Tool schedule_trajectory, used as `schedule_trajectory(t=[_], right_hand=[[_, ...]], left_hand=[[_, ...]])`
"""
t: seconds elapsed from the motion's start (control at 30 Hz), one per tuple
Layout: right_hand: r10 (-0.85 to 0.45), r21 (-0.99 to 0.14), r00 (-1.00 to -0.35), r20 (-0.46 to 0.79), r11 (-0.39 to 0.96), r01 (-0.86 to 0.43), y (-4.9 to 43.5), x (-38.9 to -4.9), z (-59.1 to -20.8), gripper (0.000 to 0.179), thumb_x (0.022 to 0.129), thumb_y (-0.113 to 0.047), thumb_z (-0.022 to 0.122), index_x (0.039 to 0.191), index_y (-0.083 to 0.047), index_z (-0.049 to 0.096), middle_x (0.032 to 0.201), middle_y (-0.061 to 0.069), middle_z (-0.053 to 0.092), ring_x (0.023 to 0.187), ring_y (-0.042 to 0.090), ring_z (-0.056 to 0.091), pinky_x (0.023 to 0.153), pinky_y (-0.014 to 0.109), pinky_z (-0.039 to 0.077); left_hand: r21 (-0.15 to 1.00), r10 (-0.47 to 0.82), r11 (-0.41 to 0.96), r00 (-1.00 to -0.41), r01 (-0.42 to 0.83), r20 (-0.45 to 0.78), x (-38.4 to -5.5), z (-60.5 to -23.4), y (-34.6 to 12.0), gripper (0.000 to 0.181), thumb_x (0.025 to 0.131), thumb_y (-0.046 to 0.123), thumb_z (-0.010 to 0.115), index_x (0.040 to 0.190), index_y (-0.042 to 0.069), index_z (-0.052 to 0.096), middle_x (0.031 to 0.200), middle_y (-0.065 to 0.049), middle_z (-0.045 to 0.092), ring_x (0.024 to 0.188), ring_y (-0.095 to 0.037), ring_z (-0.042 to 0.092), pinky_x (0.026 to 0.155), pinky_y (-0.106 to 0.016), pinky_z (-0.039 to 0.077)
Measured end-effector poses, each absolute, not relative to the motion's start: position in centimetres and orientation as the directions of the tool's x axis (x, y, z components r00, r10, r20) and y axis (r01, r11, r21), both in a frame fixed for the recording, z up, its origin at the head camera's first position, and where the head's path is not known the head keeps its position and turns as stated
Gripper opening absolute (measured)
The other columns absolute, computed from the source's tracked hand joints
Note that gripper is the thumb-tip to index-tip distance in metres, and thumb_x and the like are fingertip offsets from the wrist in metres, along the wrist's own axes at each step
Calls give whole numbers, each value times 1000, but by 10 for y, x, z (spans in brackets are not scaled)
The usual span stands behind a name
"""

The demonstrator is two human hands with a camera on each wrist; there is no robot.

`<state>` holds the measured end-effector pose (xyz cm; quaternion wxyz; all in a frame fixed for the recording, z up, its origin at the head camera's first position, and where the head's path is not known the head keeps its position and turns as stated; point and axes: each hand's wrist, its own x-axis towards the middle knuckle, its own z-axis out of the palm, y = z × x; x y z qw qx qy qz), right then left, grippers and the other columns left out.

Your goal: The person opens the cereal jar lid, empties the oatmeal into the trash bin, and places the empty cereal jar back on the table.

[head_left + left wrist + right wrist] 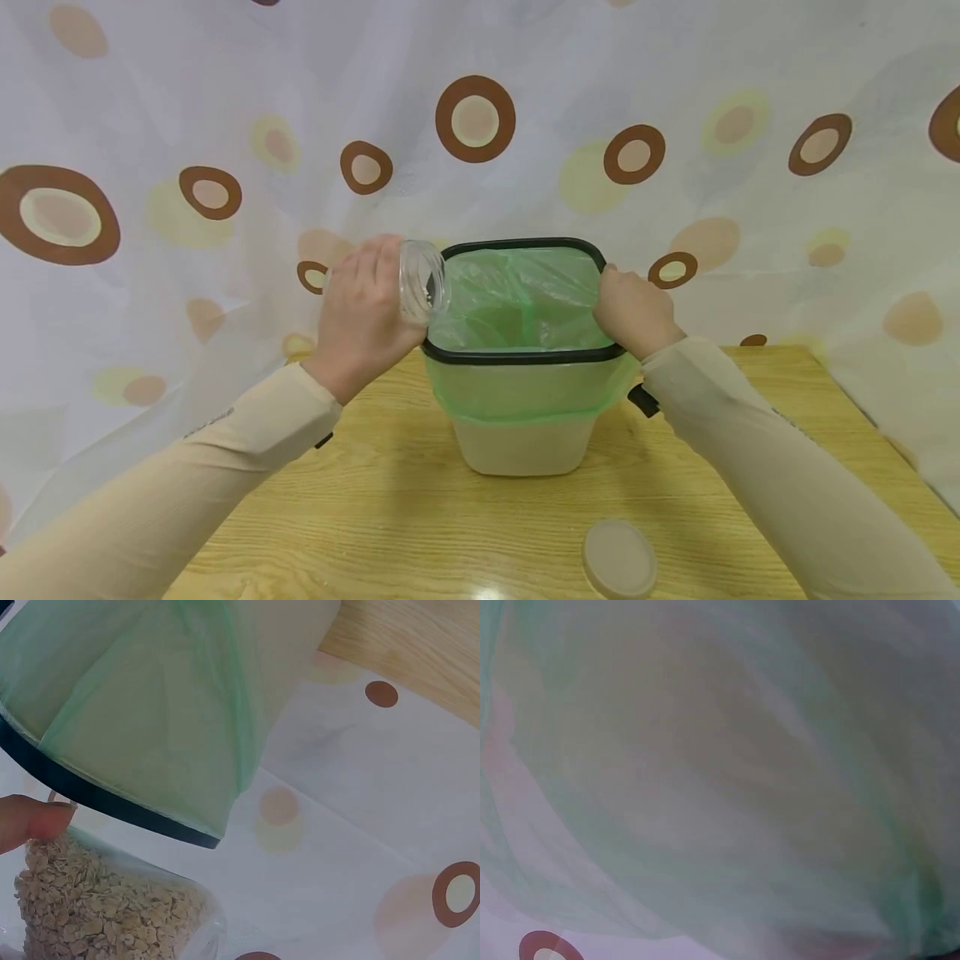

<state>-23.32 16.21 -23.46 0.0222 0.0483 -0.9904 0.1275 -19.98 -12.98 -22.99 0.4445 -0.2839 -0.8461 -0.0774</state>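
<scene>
My left hand [367, 304] grips a clear glass jar [414, 279], tipped on its side with its mouth facing right at the bin's left rim. Rolled oats [105, 904] fill much of the jar in the left wrist view, where a fingertip [37, 819] presses near the glass. A white trash bin [525, 450] stands upright, lined with a green plastic bag [525, 396] under a black rim ring [525, 358]. On the bin's right side, my right hand [636, 308] holds the rim, its fingertips partly hidden. Blurred green bag film [705, 787] fills the right wrist view.
A round beige lid [619, 557] lies on the wooden table [360, 508], in front of the bin and to its right. Behind the table hangs a white cloth [525, 192] with brown and yellow circles.
</scene>
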Motion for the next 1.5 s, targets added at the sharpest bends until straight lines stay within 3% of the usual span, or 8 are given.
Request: schedule_trajectory(t=[0.4, 0.8, 1.2, 1.5], right_hand=[[-92, -254, -994, 64, 962, -105, 161, -232, -234, 45, 95, -1, 37, 136, 18, 37, 66, 19, 56, 54, 29, 55, 47, 40, 42], [-97, -253, -992, 75, 961, -113, 161, -231, -233, 46, 95, 0, 38, 136, 19, 37, 61, 17, 54, 50, 26, 51, 46, 38, 40], [-87, -247, -995, 47, 964, -96, 161, -233, -233, 47, 95, -1, 38, 139, 16, 35, 63, 17, 55, 52, 27, 52, 46, 38, 40], [-94, -243, -994, 55, 964, -105, 162, -233, -234, 48, 95, -1, 38, 140, 17, 33, 62, 17, 54, 50, 25, 49, 46, 37, 39]], left_hand=[[-260, 514, 800, -393, 541, 763, -204, -229, -123, 67, 63, -1, 71, 124, -11, 44, 117, -27, 52, 110, -45, 49, 98, -53, 37], [-338, 570, 788, -403, 514, 716, -199, -226, -116, 73, 61, -2, 74, 126, -9, 43, 123, -26, 51, 115, -44, 46, 100, -55, 36], [-341, 576, 792, -436, 506, 691, -201, -227, -115, 77, 61, -2, 77, 129, -7, 43, 127, -25, 49, 118, -43, 46, 103, -55, 34], [-387, 601, 776, -399, 498, 692, -201, -229, -116, 76, 60, -3, 78, 129, -7, 45, 126, -24, 50, 117, -43, 47, 102, -54, 35]])
